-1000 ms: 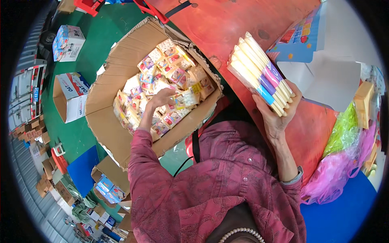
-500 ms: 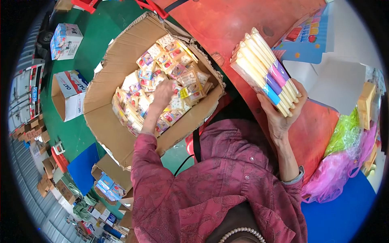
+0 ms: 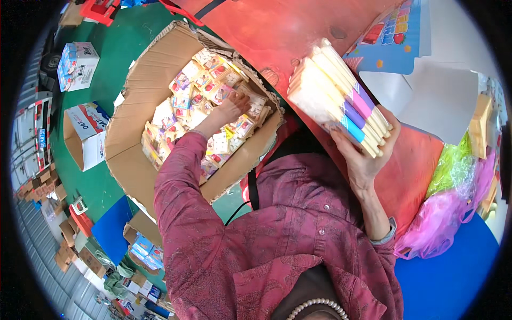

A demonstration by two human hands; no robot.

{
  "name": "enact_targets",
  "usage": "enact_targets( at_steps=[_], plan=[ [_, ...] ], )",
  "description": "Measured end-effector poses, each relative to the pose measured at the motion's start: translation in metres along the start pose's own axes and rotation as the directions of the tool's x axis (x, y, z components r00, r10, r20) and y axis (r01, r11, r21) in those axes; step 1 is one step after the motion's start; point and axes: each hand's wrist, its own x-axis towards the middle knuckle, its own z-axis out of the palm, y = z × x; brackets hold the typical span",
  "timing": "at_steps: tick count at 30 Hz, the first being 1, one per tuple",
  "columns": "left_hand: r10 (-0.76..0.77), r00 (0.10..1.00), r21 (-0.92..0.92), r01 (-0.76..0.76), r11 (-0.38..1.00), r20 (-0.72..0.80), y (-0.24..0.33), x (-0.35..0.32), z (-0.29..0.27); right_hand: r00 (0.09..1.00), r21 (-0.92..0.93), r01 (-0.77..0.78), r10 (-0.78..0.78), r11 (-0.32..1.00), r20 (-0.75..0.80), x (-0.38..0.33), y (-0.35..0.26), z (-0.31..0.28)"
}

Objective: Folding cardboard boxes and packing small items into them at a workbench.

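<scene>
My right hand (image 3: 365, 154) grips a stack of flat, cream-coloured packets (image 3: 341, 96) on edge, with purple and blue bands across their sides. Fingers and thumb clasp the stack's lower end, above the red table. My left arm reaches into a large open cardboard carton (image 3: 144, 80). Inside it lie many small flat packets (image 3: 186, 80) with colourful printed fronts, loosely heaped. My left hand (image 3: 230, 111) is down on the heap towards its right side, fingers curled. Whatever lies under those fingers is hidden.
The red table (image 3: 266, 32) holds blue printed card (image 3: 386, 48), white sheets and pink and green plastic bags (image 3: 432, 224) at right. On the green floor at left stand a white-and-blue box (image 3: 78, 66) and an open carton (image 3: 85, 133). Stacked boxes (image 3: 69, 229) lie beyond.
My left hand has moved right and away from me across the heap of packets, its fingers curled. My right hand still grips the stack, now slightly further left in view.
</scene>
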Motion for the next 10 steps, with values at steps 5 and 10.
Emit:
enact_targets(
  at_steps=[5,10],
  plan=[
    [-0.041,0.998,-0.092,0.045,0.995,0.048,0.007,0.004,-0.009,0.978,0.002,-0.204,0.204,0.979,-0.042,-0.027,-0.013,-0.019],
    [-0.117,0.964,-0.383,0.204,0.901,0.239,0.005,-0.002,-0.011,0.776,0.339,-0.577,0.628,0.743,-0.056,-0.04,-0.031,-0.045]
  ],
)
